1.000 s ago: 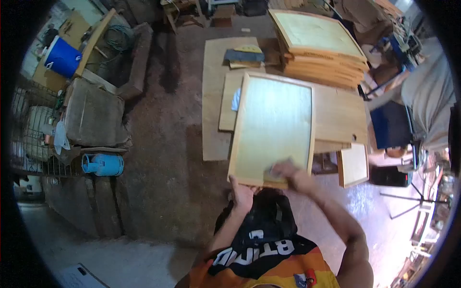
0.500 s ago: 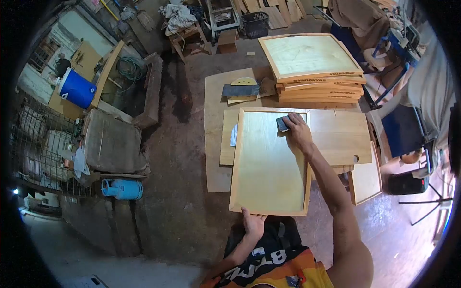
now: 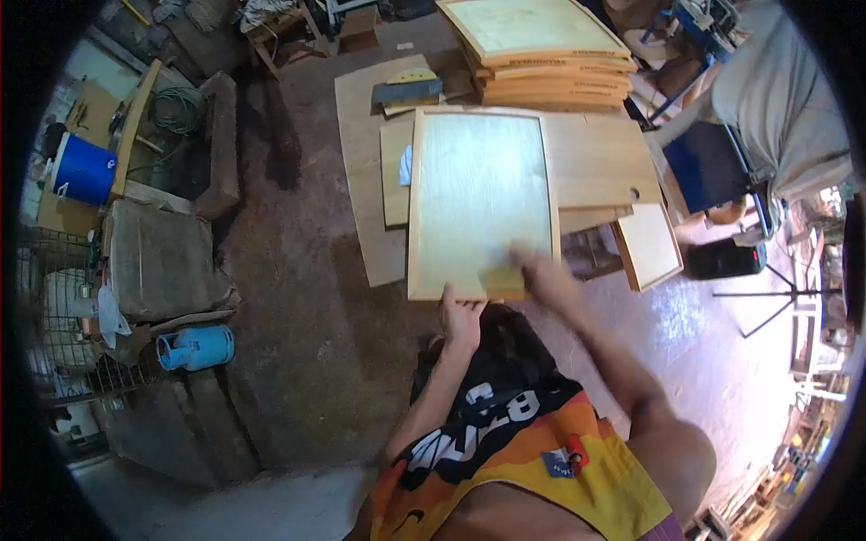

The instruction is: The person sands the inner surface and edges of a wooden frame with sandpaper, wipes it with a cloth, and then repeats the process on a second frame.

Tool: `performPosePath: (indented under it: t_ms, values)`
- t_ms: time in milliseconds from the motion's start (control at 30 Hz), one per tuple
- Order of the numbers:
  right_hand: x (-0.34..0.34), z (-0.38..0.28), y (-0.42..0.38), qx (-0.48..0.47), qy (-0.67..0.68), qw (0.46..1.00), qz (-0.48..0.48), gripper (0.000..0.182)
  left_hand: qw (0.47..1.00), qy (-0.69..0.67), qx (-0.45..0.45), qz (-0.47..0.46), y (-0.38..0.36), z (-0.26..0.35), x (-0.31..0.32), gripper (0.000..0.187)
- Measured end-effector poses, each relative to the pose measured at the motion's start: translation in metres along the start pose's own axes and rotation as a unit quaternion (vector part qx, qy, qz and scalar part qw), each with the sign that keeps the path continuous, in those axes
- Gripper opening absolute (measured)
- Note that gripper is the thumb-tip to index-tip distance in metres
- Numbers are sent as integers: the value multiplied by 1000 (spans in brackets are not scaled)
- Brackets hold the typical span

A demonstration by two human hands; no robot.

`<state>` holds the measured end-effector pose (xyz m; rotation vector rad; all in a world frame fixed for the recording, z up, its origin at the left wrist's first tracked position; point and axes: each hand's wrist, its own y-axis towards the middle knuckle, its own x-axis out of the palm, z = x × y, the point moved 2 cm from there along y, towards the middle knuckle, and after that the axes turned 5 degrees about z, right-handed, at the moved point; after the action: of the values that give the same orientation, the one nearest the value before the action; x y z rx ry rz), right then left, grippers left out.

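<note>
A framed wooden panel point(image 3: 478, 198) lies in front of me, its pale face upward inside a raised rim. My left hand point(image 3: 463, 314) grips the near edge of this panel, with the thumb on top of the rim. Over the panel's near right part, my right hand point(image 3: 538, 270) is smeared by motion. A dark block point(image 3: 502, 276) shows blurred beside its fingers. Beneath the framed panel is a flat wooden board point(image 3: 600, 158), and a white cloth point(image 3: 405, 167) pokes out on the left.
Behind the panel stands a stack of framed panels point(image 3: 550, 77). A sanding block point(image 3: 408, 92) lies to its left. Another framed piece point(image 3: 651, 242) leans at the right, near a black case point(image 3: 724, 260). A blue gas cylinder point(image 3: 196, 348) lies on the floor at left.
My right hand has moved from the panel's far right corner toward its near edge, with the dark block. My left hand stays at the near edge. The camera view has tilted downward.
</note>
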<state>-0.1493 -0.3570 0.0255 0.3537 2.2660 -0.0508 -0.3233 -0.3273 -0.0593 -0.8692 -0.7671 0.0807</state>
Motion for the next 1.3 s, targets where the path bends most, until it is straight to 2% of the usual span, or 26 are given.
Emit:
performPosePath:
  t_ms: [33, 100, 167, 233, 300, 367, 400, 500, 567, 633, 700, 733, 800, 833, 867, 900, 967, 1033, 1067, 1100, 1133, 1167, 1200, 1233, 1267, 1300]
  values:
    - [-20, 7, 39, -76, -92, 993, 20, 41, 1000, 4, 4, -26, -4, -3, 2, 50]
    - [-35, 28, 113, -125, -114, 971, 168, 41, 1000, -11, 1, -18, 2, -12, -7, 45]
    - [-24, 72, 183, -166, -148, 952, 208, 37, 999, -8, 20, -45, 12, -18, -18, 43]
    - [-14, 108, 229, -88, -206, 965, 137, 33, 997, 2, 36, -62, 10, -20, -14, 41]
    - [-4, 122, 247, -64, -223, 960, 155, 32, 999, 23, 17, -19, 7, -20, -11, 40]
    - [6, 123, 246, -17, -259, 953, 153, 34, 998, 58, 22, -15, 1, -18, -10, 42]
    - [9, 124, 245, -32, -255, 947, 192, 36, 997, 70, 24, -17, 3, -19, -7, 43]
    - [16, 128, 235, -43, -288, 925, 246, 37, 991, 115, 34, -59, 4, -15, -13, 48]
    - [19, 124, 233, -27, -278, 929, 245, 37, 983, 168, 46, -50, 21, -19, -32, 50]
    - [19, 127, 252, -27, -273, 928, 253, 37, 979, 159, 78, -99, 14, -8, -19, 49]
    - [22, 129, 232, -26, -277, 932, 233, 37, 982, 131, 70, -112, 13, -9, -20, 44]
    - [23, 125, 214, 4, -241, 953, 181, 40, 980, 142, 67, -119, 12, -11, -28, 42]
    - [38, 83, 126, 20, -216, 964, 156, 49, 978, 137, 79, -134, 19, -15, -30, 40]
    - [53, 65, 72, 34, -248, 959, 131, 60, 983, 115, 81, -114, 21, -17, -28, 40]
    - [78, 75, 11, -43, -294, 944, 141, 65, 987, 99, 80, -96, 20, -19, -27, 40]
    - [60, 24, -29, 9, -225, 968, 109, 61, 990, 85, 78, -78, 16, -18, -26, 40]
    - [26, -18, -51, 63, -118, 990, 32, 58, 986, 95, 83, -107, 13, -5, -18, 42]
    - [4, -14, -37, 169, -137, 976, -1, 55, 980, 103, 88, -146, 17, 1, -28, 42]
    - [-15, -8, 3, 129, -150, 978, 61, 52, 979, 110, 53, -165, 15, 11, -29, 44]
    - [-30, -1, 42, 86, -108, 982, 126, 52, 981, 107, 52, -153, 12, 17, -28, 42]
    - [-39, 10, 86, 40, -120, 981, 146, 48, 983, 103, 54, -141, 11, 22, -23, 40]
    - [-28, 57, 131, -69, -127, 969, 199, 41, 985, 98, 61, -129, 14, 25, -19, 39]
    - [-18, 90, 170, -102, -205, 951, 208, 34, 984, 99, 62, -132, 17, 23, -21, 38]
    - [-16, 95, 198, -78, -256, 949, 167, 28, 983, 103, 68, -133, 13, 20, -23, 37]
    - [-12, 104, 222, -66, -260, 949, 168, 25, 981, 109, 78, -137, 12, 19, -20, 37]
    - [-3, 115, 240, -87, -271, 932, 222, 23, 980, 113, 88, -140, 13, 18, -20, 36]
